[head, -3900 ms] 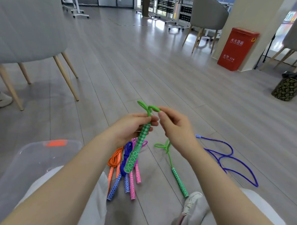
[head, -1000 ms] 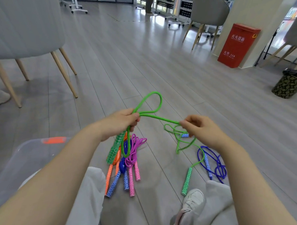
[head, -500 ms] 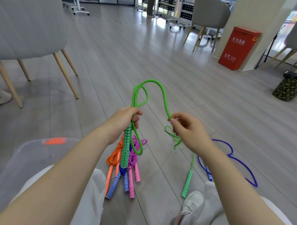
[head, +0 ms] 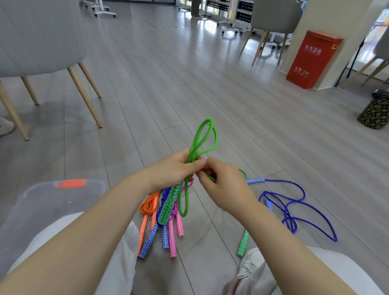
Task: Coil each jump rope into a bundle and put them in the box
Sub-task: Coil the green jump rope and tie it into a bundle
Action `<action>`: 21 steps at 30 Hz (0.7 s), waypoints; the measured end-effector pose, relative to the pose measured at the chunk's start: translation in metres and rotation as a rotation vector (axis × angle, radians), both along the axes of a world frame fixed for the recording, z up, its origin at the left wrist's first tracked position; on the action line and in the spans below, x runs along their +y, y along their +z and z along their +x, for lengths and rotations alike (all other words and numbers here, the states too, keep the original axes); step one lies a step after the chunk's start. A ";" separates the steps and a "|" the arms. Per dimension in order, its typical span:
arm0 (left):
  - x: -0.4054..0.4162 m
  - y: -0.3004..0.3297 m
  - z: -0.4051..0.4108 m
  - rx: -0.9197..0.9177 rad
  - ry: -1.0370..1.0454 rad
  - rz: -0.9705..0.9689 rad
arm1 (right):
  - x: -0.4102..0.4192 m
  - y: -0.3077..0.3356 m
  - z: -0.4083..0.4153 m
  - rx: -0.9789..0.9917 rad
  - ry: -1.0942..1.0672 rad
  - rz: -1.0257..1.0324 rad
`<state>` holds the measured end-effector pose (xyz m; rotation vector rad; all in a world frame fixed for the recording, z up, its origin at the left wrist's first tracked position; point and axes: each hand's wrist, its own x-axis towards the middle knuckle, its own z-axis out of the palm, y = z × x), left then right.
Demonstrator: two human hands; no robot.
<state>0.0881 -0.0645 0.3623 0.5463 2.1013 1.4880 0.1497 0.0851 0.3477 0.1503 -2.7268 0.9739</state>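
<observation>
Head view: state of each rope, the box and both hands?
green rope: part-coiled, loops above left hand, one handle on floor
right hand: pinching green cord
blue rope: uncoiled on floor
orange rope: bundled on floor
clear box: no ropes visible inside

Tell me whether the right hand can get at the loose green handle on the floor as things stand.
Probably yes, once freed: the green handle lies uncovered on the floor beside the shoe, below the right hand, which now pinches the green rope.
</observation>
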 end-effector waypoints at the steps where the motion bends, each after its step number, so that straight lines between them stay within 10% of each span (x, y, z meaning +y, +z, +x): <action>1: 0.000 0.000 0.000 -0.012 0.014 0.003 | 0.000 0.000 0.000 -0.005 -0.002 -0.001; 9: -0.001 0.004 -0.003 -0.051 0.174 0.059 | 0.010 0.010 -0.002 -0.157 0.016 -0.014; 21: -0.038 0.026 -0.045 -0.358 0.681 0.929 | 0.095 0.034 -0.001 -0.232 -0.128 -0.148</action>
